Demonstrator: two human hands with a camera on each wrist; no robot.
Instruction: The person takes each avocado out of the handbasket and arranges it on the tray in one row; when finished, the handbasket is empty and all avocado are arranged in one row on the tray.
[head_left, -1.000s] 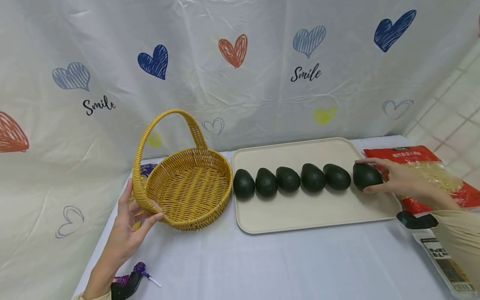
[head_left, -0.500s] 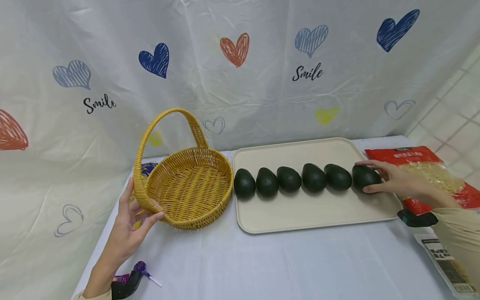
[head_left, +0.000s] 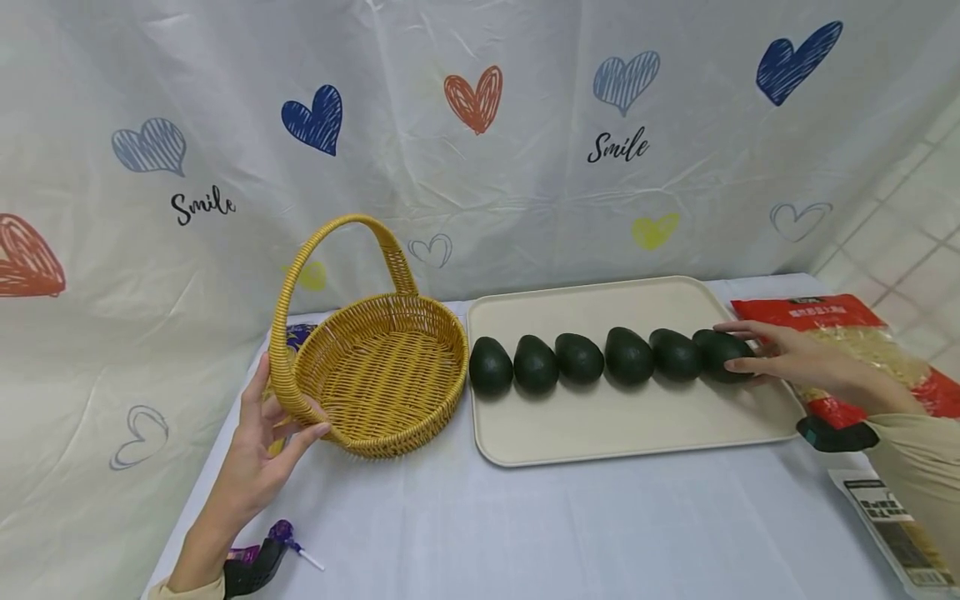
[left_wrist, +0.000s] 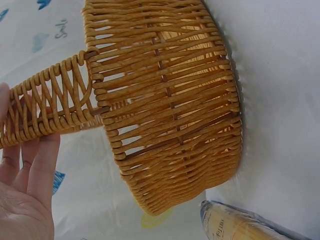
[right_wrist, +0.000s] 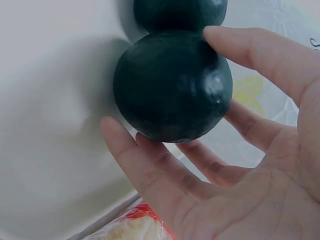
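Note:
My left hand (head_left: 258,450) grips the handle of a yellow-brown wicker basket (head_left: 382,392), low down near the rim. The left wrist view shows fingers (left_wrist: 42,170) behind the woven handle (left_wrist: 47,105). Nothing lies inside the basket. To its right, several dark green avocados stand in a row on a cream tray (head_left: 600,433). My right hand (head_left: 802,358) is spread loosely round the rightmost avocado (head_left: 720,354), which rests against its neighbour (head_left: 675,354). In the right wrist view one fingertip touches that avocado's (right_wrist: 172,87) upper edge, while another finger (right_wrist: 117,135) stands off it.
A red and clear bag of pale food (head_left: 847,333) lies beyond the tray's right end. A flat packet (head_left: 892,525) is near the right sleeve. Beside the left wrist lies a purple lollipop (head_left: 282,533). A yellow packet (left_wrist: 235,222) sits behind the basket's left side. A printed cloth (head_left: 480,192) hangs behind.
The rightmost avocado has shifted and tipped left, up against the one beside it. My right hand stays about it, its fingers now covering less of it. Left hand and basket are still.

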